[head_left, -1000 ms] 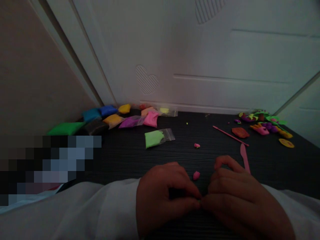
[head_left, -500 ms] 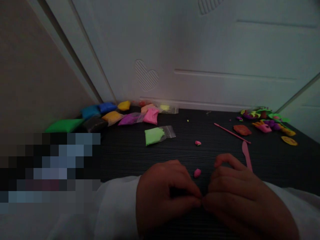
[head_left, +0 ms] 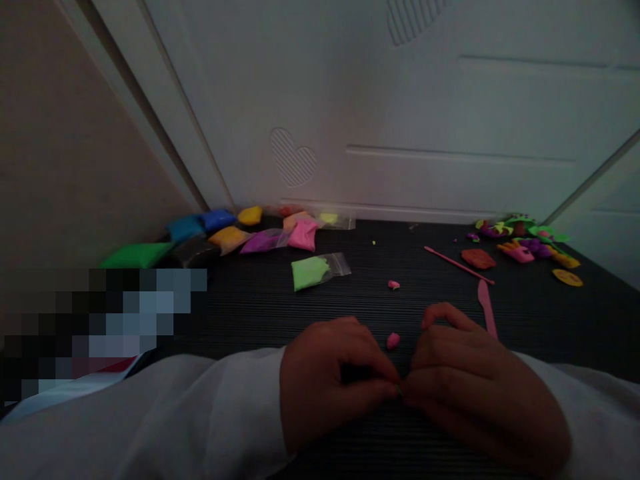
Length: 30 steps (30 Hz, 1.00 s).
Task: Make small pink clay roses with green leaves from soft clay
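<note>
My left hand (head_left: 330, 383) and my right hand (head_left: 480, 387) meet fingertip to fingertip low over the dark table. Both are closed in a pinch on a tiny piece of green clay (head_left: 399, 389), mostly hidden by the fingers. Just beyond the fingertips lies a small pink clay lump (head_left: 393, 341). Farther off is a smaller pink clay bud (head_left: 394, 285) with a paler or greenish edge. An opened bag of light green clay (head_left: 310, 272) rests ahead of my left hand. Past my right hand lie a pink plastic knife (head_left: 486, 303) and a thin pink stick tool (head_left: 457, 264).
Bags of coloured clay, such as the green bag (head_left: 137, 255) and pink bag (head_left: 303, 235), line the back left. Finished-looking clay shapes (head_left: 540, 250) cluster at the right, near a reddish clay piece (head_left: 478, 259). A white panel (head_left: 410, 180) stands behind the dark table (head_left: 250, 313).
The view has shifted slightly. My hands stay pinched together, and a bit of green now shows between the fingertips. The things on the table appear unmoved.
</note>
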Tool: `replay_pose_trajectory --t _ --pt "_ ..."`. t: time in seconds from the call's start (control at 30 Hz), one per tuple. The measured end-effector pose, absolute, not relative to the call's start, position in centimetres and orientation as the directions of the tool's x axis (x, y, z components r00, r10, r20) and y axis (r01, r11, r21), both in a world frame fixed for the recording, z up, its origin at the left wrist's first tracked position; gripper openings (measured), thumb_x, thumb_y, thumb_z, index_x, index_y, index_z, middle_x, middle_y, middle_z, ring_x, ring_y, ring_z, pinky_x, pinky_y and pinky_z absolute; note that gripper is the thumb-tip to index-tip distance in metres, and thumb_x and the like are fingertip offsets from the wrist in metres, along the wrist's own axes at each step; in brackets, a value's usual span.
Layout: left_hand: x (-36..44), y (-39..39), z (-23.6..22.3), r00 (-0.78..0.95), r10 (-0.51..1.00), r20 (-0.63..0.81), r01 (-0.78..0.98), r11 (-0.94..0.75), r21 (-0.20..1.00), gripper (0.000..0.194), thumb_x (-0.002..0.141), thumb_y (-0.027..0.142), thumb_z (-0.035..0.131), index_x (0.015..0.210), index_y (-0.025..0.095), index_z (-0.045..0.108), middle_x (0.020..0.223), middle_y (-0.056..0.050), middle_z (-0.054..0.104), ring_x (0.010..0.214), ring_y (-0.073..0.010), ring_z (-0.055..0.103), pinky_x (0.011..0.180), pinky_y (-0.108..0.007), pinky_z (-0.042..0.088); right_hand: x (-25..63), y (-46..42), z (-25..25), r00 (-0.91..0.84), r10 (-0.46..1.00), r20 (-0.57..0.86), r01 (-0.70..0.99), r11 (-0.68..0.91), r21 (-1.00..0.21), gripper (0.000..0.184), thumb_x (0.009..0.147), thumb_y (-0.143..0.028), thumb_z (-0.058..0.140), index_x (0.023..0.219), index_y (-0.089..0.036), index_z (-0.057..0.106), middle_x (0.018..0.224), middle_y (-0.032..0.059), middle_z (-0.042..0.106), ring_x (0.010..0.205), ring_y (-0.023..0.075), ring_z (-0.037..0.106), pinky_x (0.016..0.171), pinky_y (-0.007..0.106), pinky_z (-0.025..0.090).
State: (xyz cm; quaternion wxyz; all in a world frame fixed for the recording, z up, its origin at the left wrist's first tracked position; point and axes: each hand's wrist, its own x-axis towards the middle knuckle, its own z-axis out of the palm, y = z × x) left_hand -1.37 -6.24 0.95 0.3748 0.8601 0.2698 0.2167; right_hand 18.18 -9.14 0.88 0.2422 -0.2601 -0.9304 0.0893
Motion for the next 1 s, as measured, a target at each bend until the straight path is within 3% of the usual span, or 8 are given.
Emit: replay_pose_trajectory --t 0.67,1.0 --pt "-1.42 -6.44 0.94 0.723 0.674 0.15 0.321 -0.521 0.791 0.011 0.07 0.023 0.056 0.074 0.017 0.065 0.067 0.0 0.059 0.07 -0.0093 0.052 0.065 -0.021 0.038 18.43 -8.96 0.68 -0.711 0.552 0.437 0.445 0.833 -0.328 0.017 0.072 -0.014 0.053 0.088 -0.018 0.051 0.076 -0.001 0.059 0.073 0.0093 0.05 0.078 0.034 0.031" --pt "-1.4 -6.46 1.3 0.739 0.664 0.117 0.345 -0.522 0.78 0.01 0.07 0.022 0.056 0.074 0.018 0.065 0.067 0.0 0.06 0.07 -0.0103 0.052 0.067 -0.022 0.038 18.28 -9.1 1.14 -0.746 0.528 0.405 0.451 0.849 -0.276 0.013 0.075 -0.014 0.048 0.086 -0.019 0.054 0.072 -0.0012 0.059 0.069 0.01 0.05 0.077 0.035 0.031"
